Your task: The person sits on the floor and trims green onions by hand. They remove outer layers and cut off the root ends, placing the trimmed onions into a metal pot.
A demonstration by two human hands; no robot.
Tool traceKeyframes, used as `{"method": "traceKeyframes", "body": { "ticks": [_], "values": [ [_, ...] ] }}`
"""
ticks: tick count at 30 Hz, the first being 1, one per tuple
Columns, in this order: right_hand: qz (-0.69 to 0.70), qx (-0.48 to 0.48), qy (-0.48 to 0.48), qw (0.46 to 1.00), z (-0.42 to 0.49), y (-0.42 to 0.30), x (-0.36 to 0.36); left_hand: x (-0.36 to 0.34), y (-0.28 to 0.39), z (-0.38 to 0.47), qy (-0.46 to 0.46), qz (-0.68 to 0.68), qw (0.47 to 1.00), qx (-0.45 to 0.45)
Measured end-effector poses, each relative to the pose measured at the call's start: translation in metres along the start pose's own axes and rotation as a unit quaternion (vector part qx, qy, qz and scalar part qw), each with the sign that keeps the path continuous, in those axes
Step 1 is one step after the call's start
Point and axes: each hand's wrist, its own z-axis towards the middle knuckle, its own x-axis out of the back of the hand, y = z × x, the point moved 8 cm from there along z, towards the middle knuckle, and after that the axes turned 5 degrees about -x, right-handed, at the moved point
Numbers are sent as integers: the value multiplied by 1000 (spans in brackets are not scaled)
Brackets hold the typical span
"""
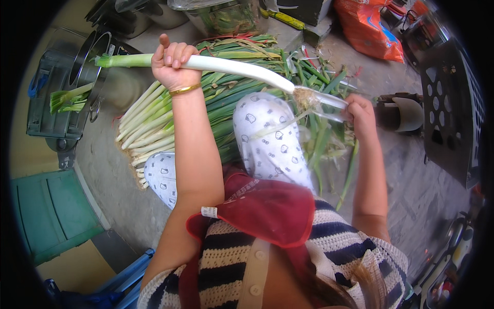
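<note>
My left hand (175, 61), with a gold bracelet at the wrist, is closed around a long green onion (239, 70) near its trimmed green end. The white stalk reaches across to the right, its tuft of roots (305, 99) hanging at that end. Beyond the roots, my right hand (359, 112) pinches pale strips of outer skin (330, 99) that trail from the root end; this hand is slightly blurred. Beneath both hands lies a heap of untrimmed green onions (150, 119), white ends to the left and leaves to the right, partly hidden by my patterned trouser knees.
On the left, a metal pot (101, 73) holds cut stalks (71, 99). A yellow utility knife (286, 20), an orange bag (370, 29) and a plastic tub (227, 19) lie beyond the heap. Right of me stands a dark perforated crate (449, 112); loose leaves (322, 143) cover the floor nearby.
</note>
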Motion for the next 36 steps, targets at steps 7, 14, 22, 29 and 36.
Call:
{"method": "traceKeyframes", "body": {
  "ticks": [7,14,22,29,36],
  "values": [
    [-228,129,99,960,-4,-34,9,2,-9,-3,63,78,995,-27],
    [-254,194,-30,947,-2,-55,-51,-5,-50,-11,109,117,987,-15],
    [-74,4,-183,980,4,8,-75,-3,-70,-18,150,176,973,-1],
    [-13,-57,-244,968,-8,18,-78,11,-76,-19,186,157,970,23],
    [168,9,-188,968,-15,-13,-76,44,-82,-17,270,47,960,57]
  ]
}}
